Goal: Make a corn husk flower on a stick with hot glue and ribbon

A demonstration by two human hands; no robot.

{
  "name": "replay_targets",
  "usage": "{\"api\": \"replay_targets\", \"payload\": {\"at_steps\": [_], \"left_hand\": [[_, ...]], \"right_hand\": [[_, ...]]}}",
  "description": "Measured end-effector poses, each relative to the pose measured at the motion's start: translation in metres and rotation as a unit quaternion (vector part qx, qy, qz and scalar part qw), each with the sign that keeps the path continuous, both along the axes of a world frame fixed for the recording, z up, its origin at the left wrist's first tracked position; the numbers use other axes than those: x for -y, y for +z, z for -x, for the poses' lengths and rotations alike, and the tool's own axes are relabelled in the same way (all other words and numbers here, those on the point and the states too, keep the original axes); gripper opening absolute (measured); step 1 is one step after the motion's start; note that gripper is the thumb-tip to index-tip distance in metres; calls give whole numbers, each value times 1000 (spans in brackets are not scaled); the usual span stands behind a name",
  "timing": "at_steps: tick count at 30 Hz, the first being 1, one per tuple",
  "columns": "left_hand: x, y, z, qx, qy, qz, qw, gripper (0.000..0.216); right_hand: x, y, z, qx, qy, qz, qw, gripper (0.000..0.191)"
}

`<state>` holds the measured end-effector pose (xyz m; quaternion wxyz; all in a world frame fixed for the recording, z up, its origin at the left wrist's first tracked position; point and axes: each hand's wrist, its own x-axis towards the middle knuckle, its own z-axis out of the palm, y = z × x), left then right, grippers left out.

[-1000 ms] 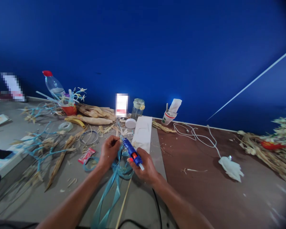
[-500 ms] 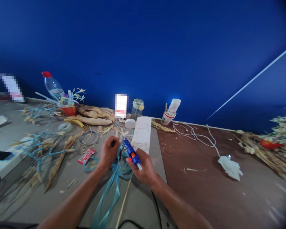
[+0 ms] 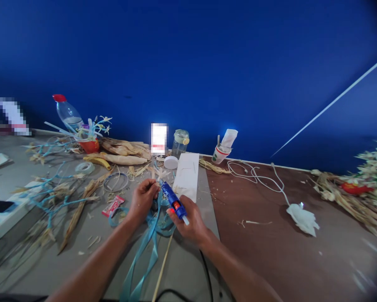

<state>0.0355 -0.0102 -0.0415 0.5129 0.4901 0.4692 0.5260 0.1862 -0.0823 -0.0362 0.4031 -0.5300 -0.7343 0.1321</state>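
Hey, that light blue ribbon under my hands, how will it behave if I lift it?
Probably floppy: the ribbon lies in loose loops and trails across the table. Likely very light, being thin and flat. Its glossy look suggests it may slip easily.

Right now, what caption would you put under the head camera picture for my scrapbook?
Right hand points a blue glue gun at the pinching left hand, light-blue ribbon trailing below.

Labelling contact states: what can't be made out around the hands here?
Head view only.
- Nozzle tip of the blue hot-glue gun: too small to separate from the left hand; grip covered by the right hand.
- Left hand's pinched item: covered by its fingers.
- Light-blue satin ribbon: tail cut off by bottom edge.
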Motion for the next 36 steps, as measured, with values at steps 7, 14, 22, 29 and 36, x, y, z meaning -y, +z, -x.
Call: {"api": "replay_targets", "payload": {"at_steps": [7,14,22,29,36], "left_hand": [[2,4,-2,74,-21,48,996,21],[6,11,-4,138,-30,83,987,25],[6,11,-5,150,-37,89,984,25],[6,9,-6,152,-40,87,984,24],[6,8,-6,160,-49,89,982,23]], "right_hand": [[0,0,-3,16,0,-3,1000,23],[0,0,-2,18,14,-6,1000,24],[0,3,-4,17,11,10,1000,22],[1,4,-5,25,3,10,1000,21],[1,5,-8,38,1,0,999,21]]}}
